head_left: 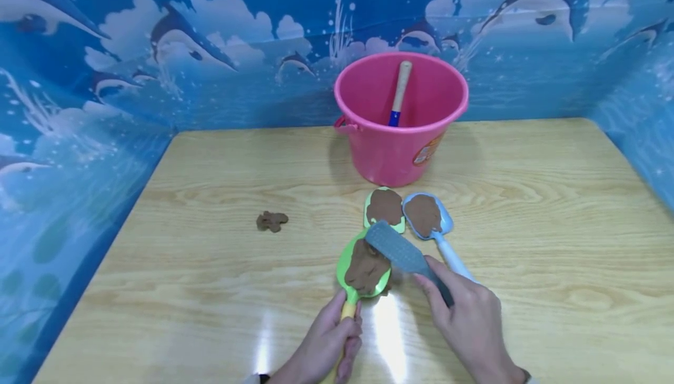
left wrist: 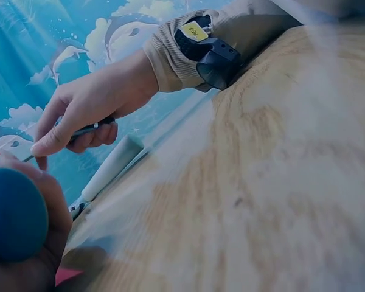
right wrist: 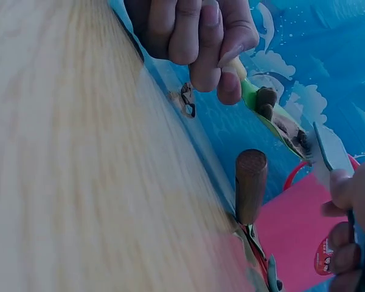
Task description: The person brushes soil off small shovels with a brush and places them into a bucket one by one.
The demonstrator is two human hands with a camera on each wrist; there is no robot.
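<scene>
My left hand (head_left: 329, 337) grips the yellow handle of a green toy shovel (head_left: 343, 262), whose blade carries a lump of brown, clay-like material (head_left: 367, 268). In my right hand (head_left: 466, 314) is the dark handle of a grey-blue spatula (head_left: 402, 249); its flat blade overlaps the upper right of the brown lump in the head view. The right wrist view shows the spatula blade (right wrist: 333, 149) at the far end of the shovel scoop (right wrist: 274, 125). Just beyond lie a pale green shovel head (head_left: 367, 220) and a blue toy shovel (head_left: 447, 226), both filled with brown material.
A pink bucket (head_left: 379, 158) stands at the back against the dolphin-print backdrop (head_left: 237, 74), with a pale and blue handle (head_left: 401, 88) leaning inside. A small brown clump (head_left: 271, 221) lies on the wooden table (head_left: 184, 290) at left.
</scene>
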